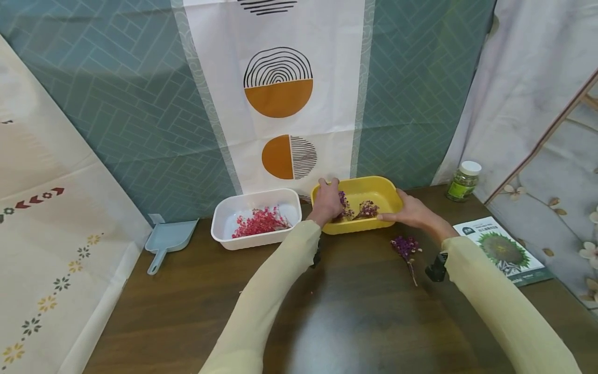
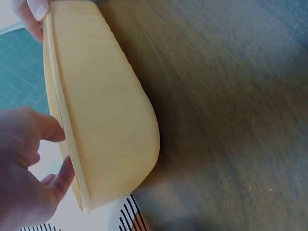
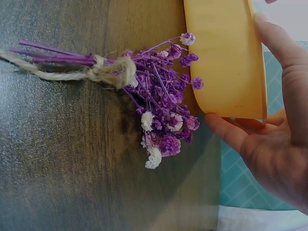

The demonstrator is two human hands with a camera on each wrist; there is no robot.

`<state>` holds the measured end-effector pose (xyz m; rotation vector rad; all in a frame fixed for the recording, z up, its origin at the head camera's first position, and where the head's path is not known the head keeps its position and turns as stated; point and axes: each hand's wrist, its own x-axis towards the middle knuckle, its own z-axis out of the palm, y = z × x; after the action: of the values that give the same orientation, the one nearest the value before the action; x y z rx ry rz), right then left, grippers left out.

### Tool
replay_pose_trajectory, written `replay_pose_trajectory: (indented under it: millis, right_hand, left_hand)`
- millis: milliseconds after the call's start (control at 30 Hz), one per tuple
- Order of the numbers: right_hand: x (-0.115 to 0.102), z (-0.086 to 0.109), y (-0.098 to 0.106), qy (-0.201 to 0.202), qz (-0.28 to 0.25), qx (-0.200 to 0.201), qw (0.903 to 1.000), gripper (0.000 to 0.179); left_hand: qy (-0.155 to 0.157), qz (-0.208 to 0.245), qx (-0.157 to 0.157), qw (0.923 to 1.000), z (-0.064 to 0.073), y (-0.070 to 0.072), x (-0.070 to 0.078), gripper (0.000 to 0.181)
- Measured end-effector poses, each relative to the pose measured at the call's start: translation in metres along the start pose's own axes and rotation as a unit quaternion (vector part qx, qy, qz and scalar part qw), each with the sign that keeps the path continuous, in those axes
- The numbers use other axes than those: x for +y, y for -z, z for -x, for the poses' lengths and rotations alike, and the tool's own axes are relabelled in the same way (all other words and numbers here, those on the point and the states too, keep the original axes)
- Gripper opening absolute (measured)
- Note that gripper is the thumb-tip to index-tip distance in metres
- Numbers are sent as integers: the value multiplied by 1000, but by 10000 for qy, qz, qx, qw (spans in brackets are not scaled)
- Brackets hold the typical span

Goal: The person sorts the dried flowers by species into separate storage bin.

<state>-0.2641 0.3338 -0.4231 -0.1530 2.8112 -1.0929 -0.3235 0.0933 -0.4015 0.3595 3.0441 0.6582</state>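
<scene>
A yellow basin (image 1: 374,187) stands by the back wall with purple dried flowers (image 1: 366,209) inside it. My left hand (image 1: 327,201) is at its left end, thumb and a finger apart and pointing down over the rim; the rim hides their tips. With my right hand (image 1: 413,210) I grip the right end, thumb on the rim and fingers against the end wall. Beside it on the table lies a bunch of purple and white dried flowers (image 3: 166,108), its stems tied with twine (image 3: 113,72).
Left of the basin stands a white basin (image 1: 221,221) with pink-red dried flowers (image 1: 261,222). Farther left lies a light blue dustpan (image 1: 170,236). At the right are a white-lidded jar (image 1: 463,182) and a printed packet (image 1: 502,249).
</scene>
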Motion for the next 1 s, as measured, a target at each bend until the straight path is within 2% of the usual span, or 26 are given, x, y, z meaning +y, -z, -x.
replay_pose_trajectory:
  millis: [67, 167, 233, 300, 367, 467, 600, 700, 867, 1000]
  right_hand:
    - [-1, 0, -1, 3, 5, -11, 10000, 104]
    - [-3, -1, -2, 16, 16, -8, 10000, 105]
    - [-4, -1, -3, 43, 22, -4, 10000, 104]
    - [-5, -1, -2, 74, 28, -8, 10000, 103]
    - [-5, -1, -1, 83, 29, -18, 10000, 101]
    - [-5, 0, 1, 86, 112, -28, 9999, 100]
    - [-5, 0, 3, 49, 172, -83, 9998, 100]
    - [-7, 0, 3, -7, 208, -174, 9996, 102]
    - [-11, -2, 6, -33, 419, -269, 9988, 105]
    - [-13, -4, 9, 24, 512, -346, 9981, 100]
  left_hand:
    - [-118, 13, 176, 9998, 5, 1, -2, 66]
    - [-536, 215, 684, 9960, 20, 2, -4, 56]
    - [-863, 516, 1023, 9897, 35, 1, -4, 49]
    - [-1206, 848, 1234, 9813, 54, -2, -2, 43]
    - [-1417, 1133, 1239, 9756, 75, -6, 0, 39]
    - [-1595, 1343, 977, 9731, 104, -14, 4, 36]
    - [-1482, 1464, 396, 9773, 132, -25, 13, 32]
    - [-1231, 1491, -6, 9811, 144, -33, 22, 30]
    - [-604, 1411, -528, 9867, 151, -47, 38, 33]
    - [-177, 1125, -638, 9914, 152, -60, 51, 41]
